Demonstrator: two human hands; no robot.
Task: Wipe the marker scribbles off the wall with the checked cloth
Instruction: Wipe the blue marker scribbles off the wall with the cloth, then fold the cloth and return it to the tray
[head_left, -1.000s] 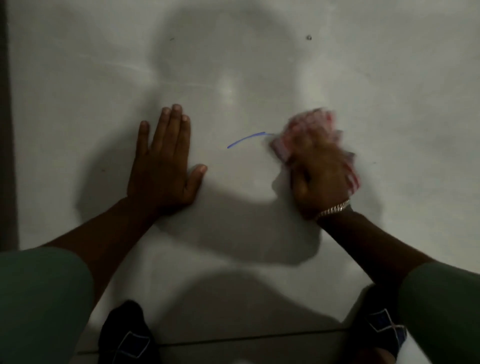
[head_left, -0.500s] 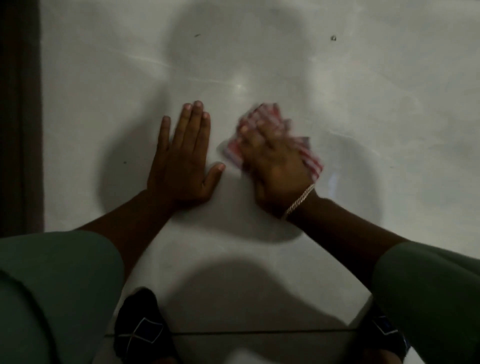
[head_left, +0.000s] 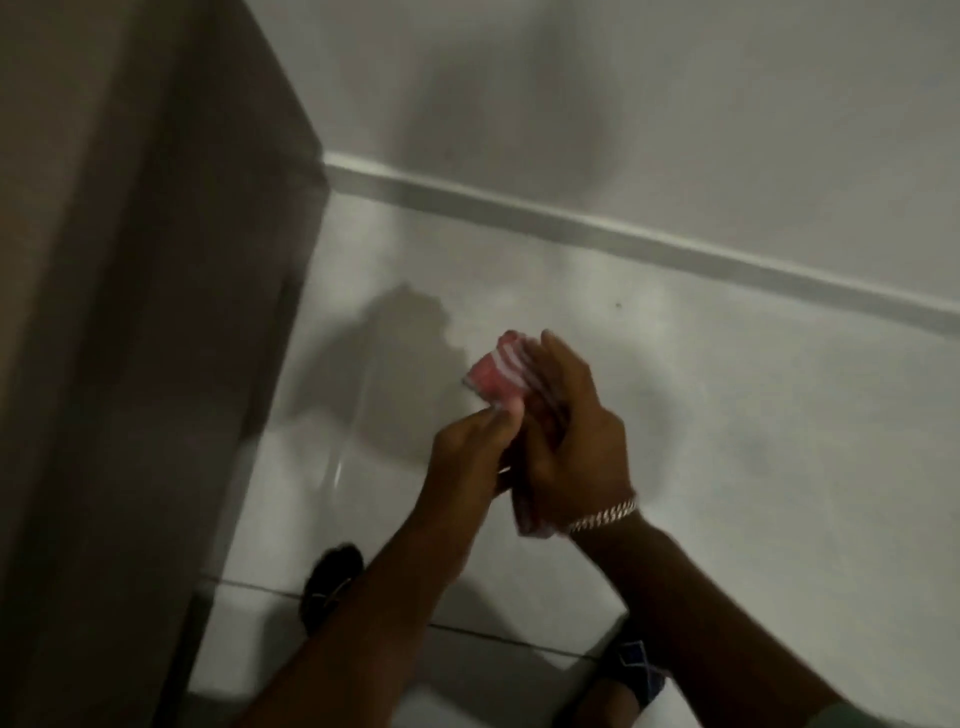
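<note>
The red and white checked cloth (head_left: 496, 375) is bunched between both my hands, in mid-air in front of the white wall (head_left: 727, 130). My right hand (head_left: 571, 436), with a silver bracelet on the wrist, wraps around the cloth from the right. From the lower left, my left hand (head_left: 475, 447) pinches the cloth's edge with its fingertips. Neither hand touches the wall. No marker scribble shows on the wall in this view.
A white skirting strip (head_left: 623, 228) runs along the wall's base above the glossy white floor tiles (head_left: 753, 441). A dark brown door or panel (head_left: 130, 312) fills the left side. My two dark slippers (head_left: 332, 582) stand on the floor below my arms.
My right hand wiped left over the blue line, which is gone. Both hands have left the wall and now hold the cloth together; my view has swung down and left towards the floor.
</note>
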